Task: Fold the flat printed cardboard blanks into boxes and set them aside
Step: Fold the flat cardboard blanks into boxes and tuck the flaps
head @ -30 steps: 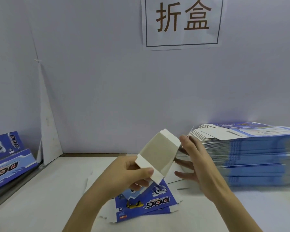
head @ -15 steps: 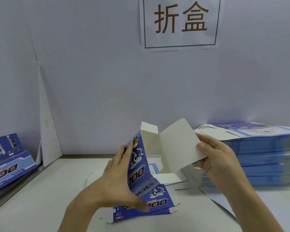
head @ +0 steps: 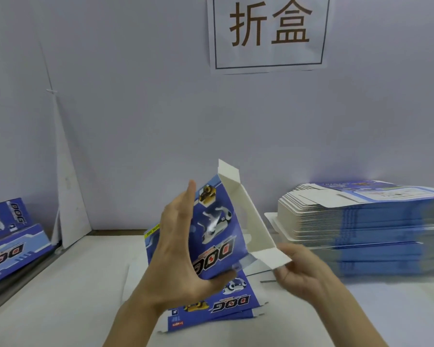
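A blue printed cardboard blank (head: 217,229) with a dog picture is held upright above the table, partly folded, its white inside panel (head: 254,221) facing right. My left hand (head: 181,251) grips its blue face, thumb under the lower edge. My right hand (head: 301,274) pinches the white bottom flap (head: 273,257). Another flat blank (head: 218,306) lies on the table under both hands. A tall stack of flat blanks (head: 361,229) sits at the right.
Folded blue boxes (head: 8,236) lie at the far left beside a leaning white board (head: 68,196). A paper sign (head: 268,31) hangs on the grey wall behind. The white table (head: 60,296) stretches to the front.
The blank was turned from its grey-white back to its blue printed face. My right hand moved down from the large white panel to the bottom flap; the panel has swung edge-on.
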Action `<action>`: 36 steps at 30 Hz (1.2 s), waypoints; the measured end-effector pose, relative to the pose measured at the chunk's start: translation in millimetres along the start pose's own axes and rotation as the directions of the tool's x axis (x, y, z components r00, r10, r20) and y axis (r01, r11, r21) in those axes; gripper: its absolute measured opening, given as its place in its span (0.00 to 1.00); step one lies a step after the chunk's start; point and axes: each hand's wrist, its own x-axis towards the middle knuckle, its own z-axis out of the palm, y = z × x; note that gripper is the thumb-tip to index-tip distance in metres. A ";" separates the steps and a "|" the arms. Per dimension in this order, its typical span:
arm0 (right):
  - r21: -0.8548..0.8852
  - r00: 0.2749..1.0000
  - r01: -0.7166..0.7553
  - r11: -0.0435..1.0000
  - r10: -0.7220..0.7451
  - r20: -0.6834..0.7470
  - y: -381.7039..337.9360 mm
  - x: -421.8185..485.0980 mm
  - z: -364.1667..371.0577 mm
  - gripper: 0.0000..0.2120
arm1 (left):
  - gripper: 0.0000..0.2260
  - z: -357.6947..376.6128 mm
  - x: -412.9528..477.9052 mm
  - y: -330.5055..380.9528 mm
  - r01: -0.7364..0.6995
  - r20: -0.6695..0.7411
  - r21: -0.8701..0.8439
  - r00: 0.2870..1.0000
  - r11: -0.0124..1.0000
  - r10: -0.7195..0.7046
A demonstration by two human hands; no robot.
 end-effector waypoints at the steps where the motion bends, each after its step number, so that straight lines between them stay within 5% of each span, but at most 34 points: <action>1: 0.042 0.996 -0.080 0.996 0.079 0.031 6.4 0.2 0.4 0.29 | 0.53 4.5 -0.7 1.6 -0.004 0.012 0.006 1.000 1.000 0.004; 6: 0.093 0.977 -0.186 0.978 0.174 0.126 15.1 -3.6 7.6 0.26 | 0.52 5.4 0.0 5.4 0.025 0.017 -0.011 1.000 1.000 -0.025; 9: -0.053 0.995 -0.002 0.999 0.008 0.102 4.3 -10.5 16.2 0.20 | 0.51 -3.6 2.6 8.1 -0.021 0.000 0.036 1.000 0.999 0.021; 12: -0.183 0.951 0.311 0.933 -0.306 0.051 -8.7 -16.1 16.9 0.19 | 0.50 -8.7 3.2 9.6 -0.049 -0.017 0.079 0.999 0.996 0.050; 15: -0.399 0.790 0.583 0.708 -0.608 0.076 -17.4 -25.6 14.0 0.12 | 0.53 -11.0 2.4 10.5 -0.037 -0.035 0.072 0.999 0.997 0.039; 19: -0.577 0.503 0.741 0.344 -0.854 0.136 -19.4 -34.2 13.9 0.11 | 0.53 -6.7 0.4 11.6 -0.022 -0.033 0.038 0.999 0.999 0.023; 23: -0.666 0.215 0.745 -0.025 -0.937 0.276 -15.0 -35.1 14.8 0.20 | 0.54 1.3 -1.0 9.4 -0.017 0.017 0.130 1.000 0.991 0.015; 25: -0.716 0.132 0.672 -0.188 -0.921 0.366 -13.7 -34.7 15.8 0.21 | 0.55 6.3 -0.4 9.3 -0.058 0.030 0.231 0.998 0.971 0.053; 27: -0.685 0.179 0.716 -0.136 -0.912 0.368 -13.8 -34.3 16.4 0.14 | 0.54 10.8 1.2 8.6 -0.110 0.035 0.339 0.994 0.934 0.104; 29: -0.584 0.352 0.800 0.142 -0.898 0.264 -16.4 -35.3 17.8 0.10 | 0.56 13.9 2.6 7.1 -0.146 0.031 0.425 0.989 0.893 0.147; 32: -0.450 0.637 0.723 0.524 -0.759 0.138 -21.7 -36.2 17.4 0.11 | 0.56 16.5 3.6 5.8 -0.174 0.015 0.467 0.982 0.867 0.190; 36: -0.339 0.741 0.659 0.672 -0.657 0.138 -26.3 -34.2 15.5 0.10 | 0.56 17.4 4.2 6.3 -0.218 0.003 0.510 0.968 0.832 0.252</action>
